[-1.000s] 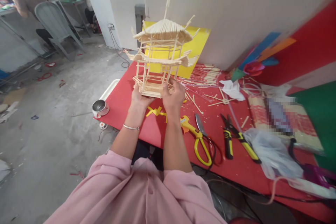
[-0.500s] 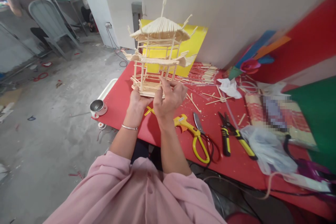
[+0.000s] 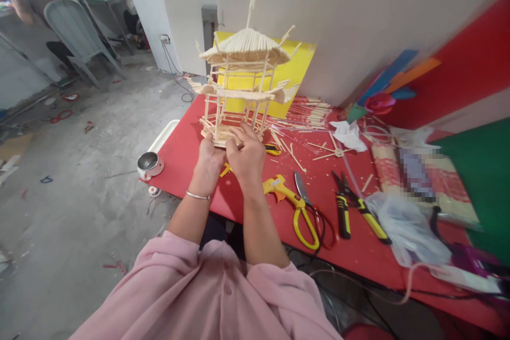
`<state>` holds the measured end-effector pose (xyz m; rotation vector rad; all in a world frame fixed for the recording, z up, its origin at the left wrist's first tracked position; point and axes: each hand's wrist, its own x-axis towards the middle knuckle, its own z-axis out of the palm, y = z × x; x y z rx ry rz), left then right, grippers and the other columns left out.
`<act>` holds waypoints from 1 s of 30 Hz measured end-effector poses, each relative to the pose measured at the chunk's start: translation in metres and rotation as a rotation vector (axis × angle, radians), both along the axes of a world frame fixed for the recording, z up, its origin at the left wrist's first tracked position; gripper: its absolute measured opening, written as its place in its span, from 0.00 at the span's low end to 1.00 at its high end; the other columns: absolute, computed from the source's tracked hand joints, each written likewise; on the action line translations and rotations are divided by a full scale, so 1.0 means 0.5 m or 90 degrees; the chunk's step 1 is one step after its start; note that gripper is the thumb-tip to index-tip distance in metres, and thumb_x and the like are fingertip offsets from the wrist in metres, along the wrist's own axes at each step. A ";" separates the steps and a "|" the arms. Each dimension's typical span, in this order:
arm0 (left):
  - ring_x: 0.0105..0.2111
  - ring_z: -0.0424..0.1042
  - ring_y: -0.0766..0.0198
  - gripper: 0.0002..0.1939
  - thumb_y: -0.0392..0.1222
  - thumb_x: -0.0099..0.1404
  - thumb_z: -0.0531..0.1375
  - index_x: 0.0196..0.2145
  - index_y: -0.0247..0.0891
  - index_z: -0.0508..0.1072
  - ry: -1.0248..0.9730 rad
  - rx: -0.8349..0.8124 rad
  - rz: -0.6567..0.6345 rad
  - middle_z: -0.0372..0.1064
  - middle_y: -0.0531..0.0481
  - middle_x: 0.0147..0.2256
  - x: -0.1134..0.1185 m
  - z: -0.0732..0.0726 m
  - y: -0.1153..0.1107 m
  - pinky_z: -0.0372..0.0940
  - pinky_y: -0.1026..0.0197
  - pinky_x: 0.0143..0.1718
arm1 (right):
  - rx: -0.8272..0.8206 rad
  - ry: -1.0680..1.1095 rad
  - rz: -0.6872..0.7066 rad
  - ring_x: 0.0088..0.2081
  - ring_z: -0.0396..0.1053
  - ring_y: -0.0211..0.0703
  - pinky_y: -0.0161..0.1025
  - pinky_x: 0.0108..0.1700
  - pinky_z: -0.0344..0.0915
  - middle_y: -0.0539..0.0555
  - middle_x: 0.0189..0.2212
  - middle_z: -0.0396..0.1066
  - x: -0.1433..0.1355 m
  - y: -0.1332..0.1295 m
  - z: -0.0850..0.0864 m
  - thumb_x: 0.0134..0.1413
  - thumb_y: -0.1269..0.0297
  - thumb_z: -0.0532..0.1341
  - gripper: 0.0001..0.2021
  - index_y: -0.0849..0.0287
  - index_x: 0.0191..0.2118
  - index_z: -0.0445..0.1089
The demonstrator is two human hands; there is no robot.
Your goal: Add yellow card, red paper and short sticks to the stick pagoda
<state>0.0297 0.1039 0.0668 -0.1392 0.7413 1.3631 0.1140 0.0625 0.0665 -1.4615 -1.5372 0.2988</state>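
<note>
On our red table (image 3: 179, 162), a cup (image 3: 155, 166) stands by the near left corner. Nearer the front edge we have a yellow glue gun (image 3: 277, 185), scissors (image 3: 302, 187), black-and-yellow cutters (image 3: 369, 216) and a plastic bag (image 3: 410, 229); loose sticks (image 3: 313, 112) lie along the far edge, beside white tissue (image 3: 349, 136).

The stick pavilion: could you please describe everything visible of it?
The pavilion looks made of thin, pale wooden sticks: a ribbed, peaked roof with a finial, flared lower eaves, slim posts and a base. It is roughly upright over the red table. The left hand holds the base; the right hand reaches over its near edge.
</note>
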 end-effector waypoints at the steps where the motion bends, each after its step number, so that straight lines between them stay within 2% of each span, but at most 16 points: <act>1: 0.39 0.79 0.57 0.22 0.42 0.77 0.43 0.50 0.29 0.74 0.004 -0.008 0.002 0.78 0.41 0.35 0.000 0.000 0.000 0.72 0.56 0.49 | -0.003 -0.006 0.010 0.55 0.74 0.48 0.43 0.56 0.70 0.58 0.56 0.76 0.001 -0.005 0.005 0.57 0.65 0.56 0.18 0.57 0.47 0.80; 5: 0.45 0.79 0.54 0.27 0.46 0.78 0.40 0.51 0.29 0.74 -0.020 -0.004 -0.026 0.78 0.36 0.42 0.000 -0.007 0.004 0.73 0.54 0.49 | -0.007 -0.055 0.028 0.42 0.78 0.44 0.40 0.47 0.72 0.56 0.46 0.81 0.031 -0.047 0.029 0.62 0.62 0.54 0.18 0.57 0.49 0.79; 9: 0.53 0.76 0.51 0.22 0.44 0.76 0.44 0.55 0.35 0.72 -0.020 0.036 -0.045 0.76 0.38 0.51 -0.002 -0.015 0.006 0.72 0.48 0.54 | -0.037 -0.160 -0.005 0.34 0.77 0.41 0.36 0.40 0.68 0.54 0.40 0.82 0.114 -0.126 0.028 0.64 0.59 0.56 0.17 0.54 0.50 0.79; 14: 0.61 0.69 0.48 0.22 0.43 0.75 0.45 0.60 0.38 0.70 -0.007 0.022 -0.044 0.72 0.38 0.58 -0.005 -0.017 0.006 0.66 0.40 0.60 | -0.155 -0.301 -0.176 0.36 0.76 0.45 0.38 0.37 0.64 0.56 0.39 0.82 0.267 -0.241 -0.039 0.62 0.59 0.56 0.17 0.55 0.48 0.80; 18: 0.62 0.68 0.47 0.22 0.42 0.75 0.45 0.59 0.39 0.70 -0.002 0.034 -0.048 0.73 0.39 0.57 -0.003 -0.017 0.006 0.64 0.38 0.61 | -0.239 -0.314 -0.222 0.37 0.75 0.46 0.39 0.38 0.64 0.58 0.41 0.81 0.336 -0.303 -0.086 0.62 0.57 0.56 0.18 0.57 0.48 0.79; 22: 0.62 0.69 0.47 0.22 0.41 0.75 0.45 0.58 0.39 0.71 0.007 0.027 -0.032 0.74 0.39 0.55 0.001 -0.018 0.006 0.66 0.39 0.60 | -0.265 -0.342 -0.198 0.48 0.73 0.52 0.43 0.47 0.66 0.61 0.47 0.79 0.342 -0.306 -0.097 0.64 0.58 0.54 0.19 0.59 0.52 0.76; 24: 0.61 0.69 0.47 0.21 0.40 0.74 0.47 0.58 0.40 0.71 0.010 0.020 -0.022 0.75 0.39 0.55 0.001 -0.018 0.006 0.67 0.40 0.60 | -0.270 -0.362 -0.216 0.51 0.72 0.54 0.45 0.49 0.66 0.62 0.49 0.77 0.346 -0.296 -0.095 0.63 0.60 0.53 0.19 0.59 0.53 0.76; 27: 0.61 0.70 0.47 0.21 0.38 0.74 0.47 0.58 0.39 0.71 0.005 0.018 -0.021 0.74 0.39 0.54 0.000 -0.017 0.005 0.67 0.40 0.60 | -0.342 -0.386 -0.235 0.47 0.73 0.55 0.45 0.44 0.66 0.63 0.48 0.77 0.361 -0.289 -0.090 0.63 0.61 0.53 0.20 0.59 0.54 0.74; 30: 0.61 0.70 0.47 0.21 0.39 0.74 0.48 0.59 0.38 0.71 0.003 0.017 -0.021 0.75 0.38 0.54 -0.001 -0.016 0.003 0.67 0.41 0.60 | -0.434 -0.384 -0.192 0.44 0.74 0.53 0.43 0.39 0.66 0.62 0.49 0.75 0.368 -0.300 -0.087 0.62 0.57 0.56 0.22 0.58 0.58 0.69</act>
